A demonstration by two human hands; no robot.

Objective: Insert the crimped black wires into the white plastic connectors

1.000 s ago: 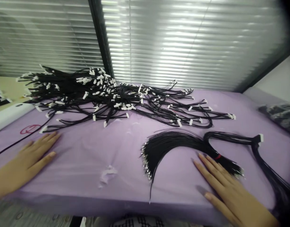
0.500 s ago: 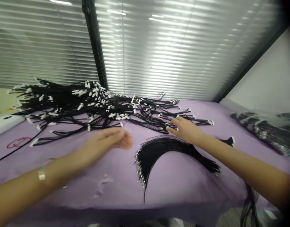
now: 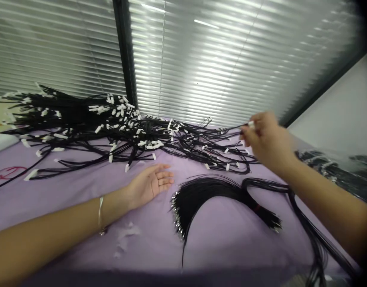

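1. Right hand (image 3: 269,139): thumb and fingers pinch a white connector (image 3: 251,125), lifted at the right end of the cable pile (image 3: 75,113); black leads run left from it into the pile.
2. Left hand (image 3: 150,185): palm exposed, fingers loosely extended, just left of the fanned wire bundle (image 3: 213,187). Can't tell if it touches the table.
3. Bundle: lies curved on the purple tabletop (image 3: 231,231), red tie (image 3: 256,207) near its right end, metal tips at left.
4. Looped wires (image 3: 267,182): right of the bundle, trailing toward the near edge.
5. Pile sits along the blinds (image 3: 201,59).
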